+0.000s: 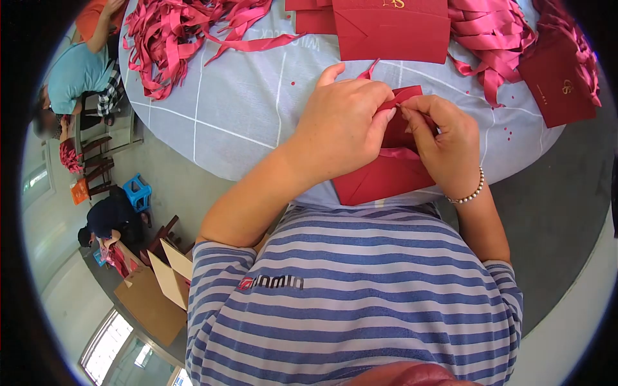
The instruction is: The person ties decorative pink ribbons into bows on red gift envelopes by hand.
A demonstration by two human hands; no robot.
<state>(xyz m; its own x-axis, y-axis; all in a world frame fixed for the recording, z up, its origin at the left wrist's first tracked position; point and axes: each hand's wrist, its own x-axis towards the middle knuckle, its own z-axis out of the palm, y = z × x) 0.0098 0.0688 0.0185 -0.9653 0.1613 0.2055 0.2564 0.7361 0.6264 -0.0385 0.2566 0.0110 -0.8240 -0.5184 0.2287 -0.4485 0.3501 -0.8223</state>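
A red paper bag (385, 179) lies at the near edge of the cloth-covered table, between both hands. My left hand (347, 122) is closed, its thumb and fingers pinching the bag's top edge. Close against it, my right hand (444, 138), with a beaded bracelet at the wrist, pinches something small at the same edge; the fingertips hide most of it. A pink-red ribbon (400, 153) runs across the bag below the fingers. Just beyond the hands lie more red bags (393, 35) with gold print.
Ribbon piles lie at the far left (158, 48) and far right (492, 38) of the table. A red bag (559, 90) rests at the right edge. On the left are two people, a blue stool (137, 192) and an open cardboard box (151, 305).
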